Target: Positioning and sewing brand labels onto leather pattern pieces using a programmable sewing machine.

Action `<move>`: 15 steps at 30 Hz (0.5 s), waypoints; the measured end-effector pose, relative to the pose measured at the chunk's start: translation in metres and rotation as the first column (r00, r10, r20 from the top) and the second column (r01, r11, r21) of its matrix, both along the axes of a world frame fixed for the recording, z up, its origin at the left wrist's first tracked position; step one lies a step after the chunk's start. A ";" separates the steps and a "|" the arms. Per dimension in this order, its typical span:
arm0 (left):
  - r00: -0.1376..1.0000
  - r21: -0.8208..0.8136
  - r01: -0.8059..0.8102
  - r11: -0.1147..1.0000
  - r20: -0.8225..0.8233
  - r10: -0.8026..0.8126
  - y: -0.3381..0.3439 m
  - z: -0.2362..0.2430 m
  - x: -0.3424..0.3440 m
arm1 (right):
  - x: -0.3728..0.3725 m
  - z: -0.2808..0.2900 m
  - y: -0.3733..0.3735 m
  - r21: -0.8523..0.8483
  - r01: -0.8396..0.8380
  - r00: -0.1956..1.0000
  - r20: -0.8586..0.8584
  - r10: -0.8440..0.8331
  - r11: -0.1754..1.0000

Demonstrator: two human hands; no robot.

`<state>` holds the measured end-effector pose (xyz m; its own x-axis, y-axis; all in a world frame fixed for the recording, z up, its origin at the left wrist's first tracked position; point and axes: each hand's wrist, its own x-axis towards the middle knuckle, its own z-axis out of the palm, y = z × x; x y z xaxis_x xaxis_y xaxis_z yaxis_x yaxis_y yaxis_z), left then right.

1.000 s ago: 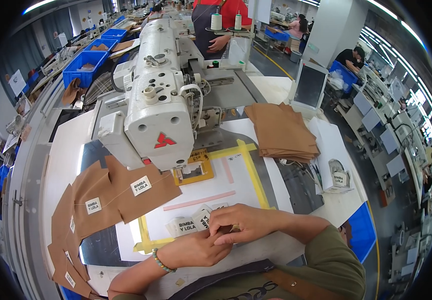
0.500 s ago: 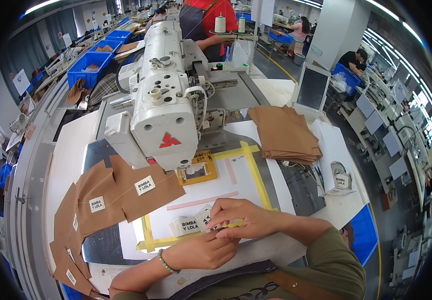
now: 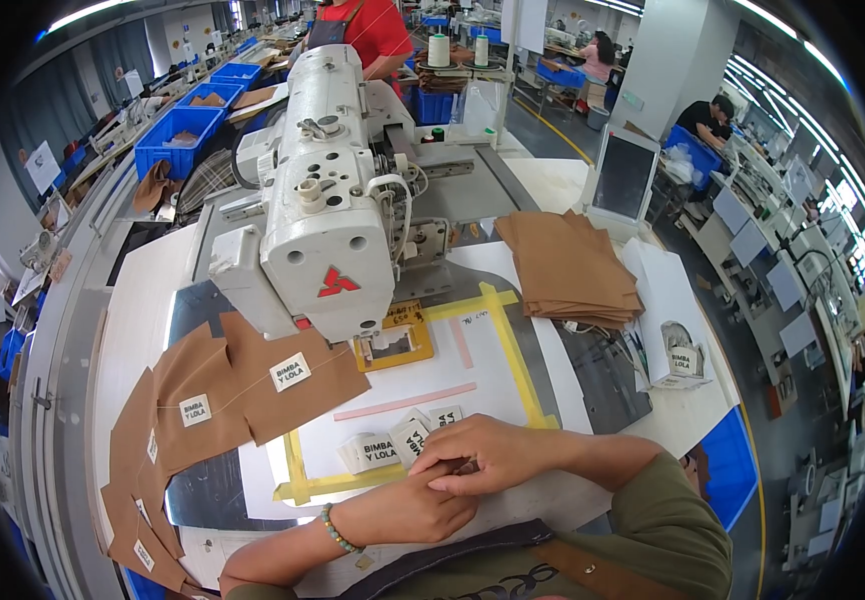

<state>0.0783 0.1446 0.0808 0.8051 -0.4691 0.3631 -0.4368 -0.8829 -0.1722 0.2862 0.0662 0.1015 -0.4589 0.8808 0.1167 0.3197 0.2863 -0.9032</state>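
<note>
Two hands meet just below a fanned row of white labels.
From the left, joined brown fabric pieces (image 3: 188, 372) lie flat; then the white labels (image 3: 410, 441) on the taped sheet (image 3: 393, 395), their row slanting up to the right. The left hand (image 3: 411, 507), loosely curled, lies below them; the right hand (image 3: 488, 452), fingers half bent over it, is nearer, the labels up and left of its fingertips. Whether either hand grips anything, I cannot tell. Farther right: a brown fabric stack (image 3: 568, 268).

Black words (image 3: 291, 373) stand on white labels (image 3: 380, 452), red emblem (image 3: 337, 281) on the sewing machine (image 3: 328, 230), and handwriting (image 3: 406, 316) on the yellow frame (image 3: 421, 340) and paper (image 3: 498, 375).
</note>
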 end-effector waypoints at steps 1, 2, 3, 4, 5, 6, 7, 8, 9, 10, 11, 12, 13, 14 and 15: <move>1.000 -0.012 0.006 1.000 0.003 -0.006 0.000 0.000 0.000 | 0.000 0.000 0.000 0.003 -0.006 1.000 0.006 0.006 1.000; 1.000 -0.025 0.012 1.000 0.006 -0.011 0.000 0.000 0.000 | 0.000 0.000 0.000 0.004 -0.007 1.000 0.006 0.007 1.000; 1.000 -0.024 0.011 1.000 0.006 -0.011 0.000 0.000 0.000 | 0.000 0.002 0.000 0.007 -0.014 1.000 0.009 0.014 1.000; 1.000 -0.021 0.022 1.000 -0.002 -0.022 0.000 0.001 0.000 | 0.000 0.003 0.000 0.008 -0.020 1.000 0.011 0.020 1.000; 0.999 -0.018 0.034 0.999 -0.010 -0.034 0.000 0.001 0.000 | 0.001 0.002 0.000 0.008 -0.020 1.000 0.011 0.020 1.000; 0.999 -0.020 0.034 0.999 -0.010 -0.035 0.000 0.000 0.000 | 0.002 0.000 0.001 0.011 -0.029 0.999 0.020 0.028 1.000; 0.999 -0.008 0.028 1.000 -0.022 -0.028 -0.002 0.000 -0.001 | 0.003 -0.001 0.001 0.017 -0.039 0.999 0.028 0.039 0.999; 0.999 0.003 0.021 1.000 -0.033 -0.021 -0.003 0.000 -0.002 | 0.003 -0.002 0.000 0.019 -0.040 0.999 0.028 0.039 0.999; 0.999 0.005 0.021 1.000 -0.033 -0.021 -0.005 0.001 -0.003 | 0.003 -0.002 -0.001 0.025 -0.043 0.999 0.015 0.042 0.999; 0.993 -0.099 0.029 0.995 -0.110 -0.040 -0.006 0.002 -0.004 | 0.003 -0.003 0.000 0.030 -0.046 0.999 0.003 0.046 0.999; 0.981 -0.202 0.029 0.979 -0.184 -0.067 -0.007 0.003 -0.005 | 0.004 -0.004 0.000 0.030 -0.046 0.999 0.003 0.046 0.998; 0.981 -0.201 0.029 0.979 -0.184 -0.067 -0.008 0.004 -0.005 | 0.004 -0.006 0.001 0.073 -0.057 0.998 -0.013 0.058 0.996; 0.980 -0.351 0.042 0.936 -0.168 -0.107 -0.009 0.004 -0.005 | 0.004 -0.006 0.001 0.115 -0.067 0.997 -0.028 0.071 0.991; 0.979 -0.492 0.055 0.869 -0.146 -0.144 -0.009 0.005 -0.005 | 0.003 -0.005 0.001 0.116 -0.068 0.997 -0.028 0.071 0.991; 0.979 -0.491 0.054 0.870 -0.146 -0.144 -0.010 0.007 -0.006 | 0.002 -0.004 0.000 0.091 -0.057 0.997 -0.046 0.061 0.994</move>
